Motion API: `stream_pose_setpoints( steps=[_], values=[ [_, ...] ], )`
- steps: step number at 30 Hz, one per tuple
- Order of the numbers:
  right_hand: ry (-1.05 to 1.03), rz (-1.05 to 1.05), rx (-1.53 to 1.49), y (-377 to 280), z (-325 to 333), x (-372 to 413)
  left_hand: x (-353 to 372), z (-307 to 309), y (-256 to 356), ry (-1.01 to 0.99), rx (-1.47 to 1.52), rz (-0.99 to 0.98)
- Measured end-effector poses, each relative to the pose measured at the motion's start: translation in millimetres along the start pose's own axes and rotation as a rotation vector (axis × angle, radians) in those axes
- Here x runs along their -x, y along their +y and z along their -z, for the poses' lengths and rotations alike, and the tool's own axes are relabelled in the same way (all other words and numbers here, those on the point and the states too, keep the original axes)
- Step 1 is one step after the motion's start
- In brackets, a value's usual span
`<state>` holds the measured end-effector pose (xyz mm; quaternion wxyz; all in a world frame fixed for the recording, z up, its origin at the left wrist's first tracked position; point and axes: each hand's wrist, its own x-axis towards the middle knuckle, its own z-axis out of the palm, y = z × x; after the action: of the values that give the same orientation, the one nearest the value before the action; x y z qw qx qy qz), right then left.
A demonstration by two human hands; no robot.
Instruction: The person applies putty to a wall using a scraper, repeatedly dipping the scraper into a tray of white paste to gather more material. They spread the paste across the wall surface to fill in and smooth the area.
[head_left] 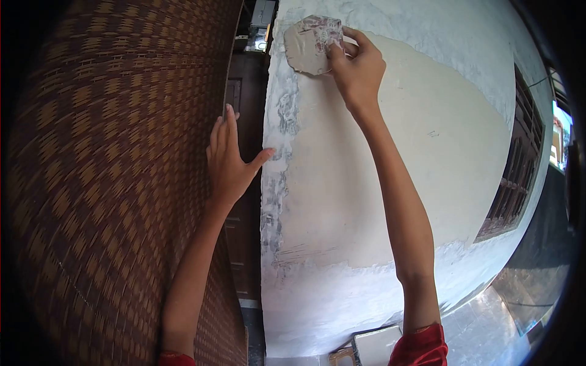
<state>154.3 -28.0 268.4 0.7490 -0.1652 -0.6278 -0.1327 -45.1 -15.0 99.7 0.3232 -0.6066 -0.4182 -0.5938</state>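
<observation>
High on the wall (342, 177), my right hand (360, 64) grips a flat, roughly rounded piece (308, 46) by its right edge, thumb on its face. That piece is beige with purplish and white smears, and it lies against or very near the wall close to the left corner. A smooth beige coat covers the middle of the wall, with patchy whitish-blue areas around it. My left hand (231, 155) is raised beside the wall's left edge, fingers spread and pointing up, holding nothing. Its thumb reaches to the corner; whether it touches cannot be seen.
A brown woven panel (122, 165) fills the left side, close to my left arm. Behind the gap stands a dark door (243, 244). A barred window (516, 165) is set in the wall at right. Pale board-like items (377, 346) lie at the bottom on the grey floor.
</observation>
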Motion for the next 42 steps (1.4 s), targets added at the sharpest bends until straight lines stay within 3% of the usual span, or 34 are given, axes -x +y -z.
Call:
stream_pose_setpoints(
  steps=[5, 8, 13, 15, 19, 22, 25, 28, 30, 34, 36, 39, 42],
  values=[
    [0.227, -0.109, -0.02, 21, 35, -18, -1, 0, 1, 0.004, 0.012, -0.004],
    [0.208, -0.15, -0.224, 1, 29, -21, 0, 1, 1, -0.004, 0.012, -0.001],
    [0.053, 0.003, -0.04, 0, -16, -21, 0, 5, 6, -0.013, 0.009, 0.045],
    [0.19, -0.025, -0.01, 11, -10, -32, 0, 4, 5, -0.016, 0.015, 0.045],
    [0.279, -0.113, -0.25, -1, 7, -38, 3, 0, 6, -0.019, 0.018, 0.069],
    [0.067, 0.046, -0.077, -4, -22, -33, 2, 2, 5, -0.013, 0.044, 0.055],
    [0.099, 0.037, 0.037, -5, -22, -27, 2, 2, 5, -0.013, 0.027, 0.052],
    [0.296, -0.124, -0.067, 6, 9, -33, 4, 1, 7, -0.01, -0.014, 0.062],
    [0.302, -0.084, -0.146, 6, 19, -32, 3, 2, 9, -0.011, -0.01, 0.074],
    [0.016, -0.036, -0.023, -7, -10, -1, 4, 1, 8, -0.025, 0.108, 0.093],
    [0.021, -0.032, 0.019, -3, -10, 4, 4, 1, 8, -0.019, 0.071, 0.071],
    [0.193, -0.149, -0.041, 36, 14, -16, 4, 2, 8, -0.013, 0.017, 0.059],
    [0.319, -0.171, -0.151, 22, 43, -21, 4, 1, 10, -0.021, 0.021, 0.073]
  ],
)
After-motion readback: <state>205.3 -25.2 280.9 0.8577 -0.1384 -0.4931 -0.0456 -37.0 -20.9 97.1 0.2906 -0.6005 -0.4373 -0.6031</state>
